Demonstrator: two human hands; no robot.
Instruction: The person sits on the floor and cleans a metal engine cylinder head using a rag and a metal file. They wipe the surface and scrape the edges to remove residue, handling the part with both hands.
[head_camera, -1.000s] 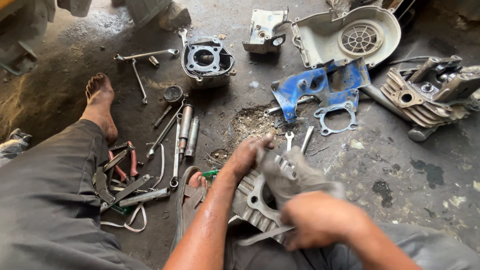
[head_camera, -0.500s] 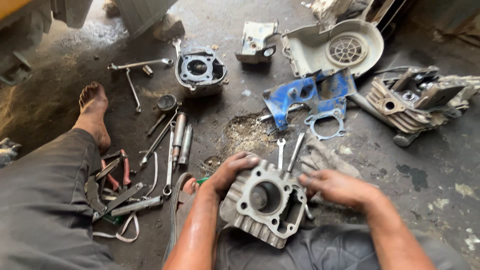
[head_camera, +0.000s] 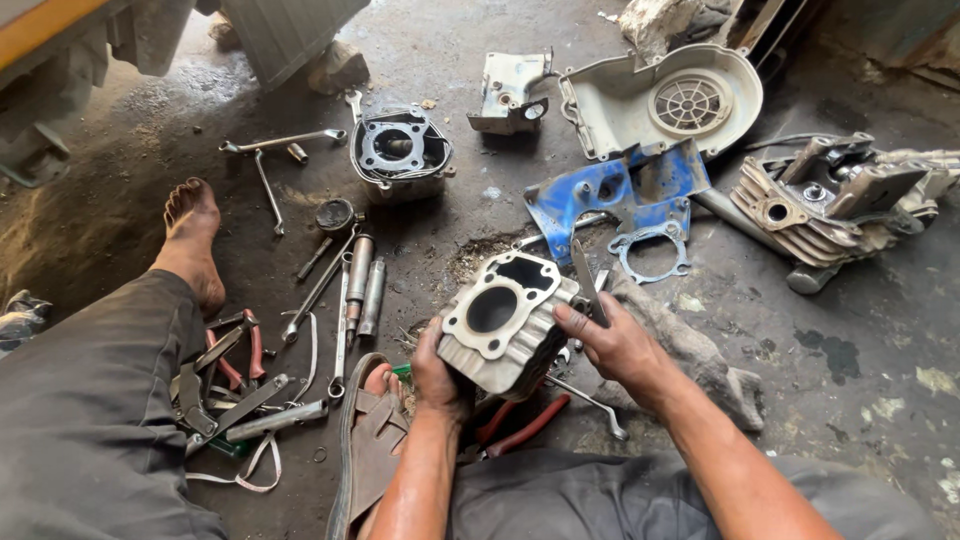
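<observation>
A grey finned engine cylinder (head_camera: 505, 322) is held above the oily concrete floor (head_camera: 850, 400), its round bore facing up. It is gripped from the lower left by the left hand (head_camera: 437, 372), fingers closed around its finned side. The right hand (head_camera: 620, 345) is laid against its right edge, fingers curled about a thin flat metal tool (head_camera: 588, 280) that stands up past the cylinder's rim — a file or a scraper, it cannot be told which.

No packages, labels or signs are seen. Beyond the cylinder, a thin ring-shaped gasket (head_camera: 648, 252) lies just beside a blue metal cover (head_camera: 618, 192), and a pale fan shroud (head_camera: 665, 100) is set behind them. Red-handled pliers (head_camera: 520, 425) lie below the cylinder — spanners (head_camera: 280, 140) are scattered to the left, near a bare foot (head_camera: 192, 240).
</observation>
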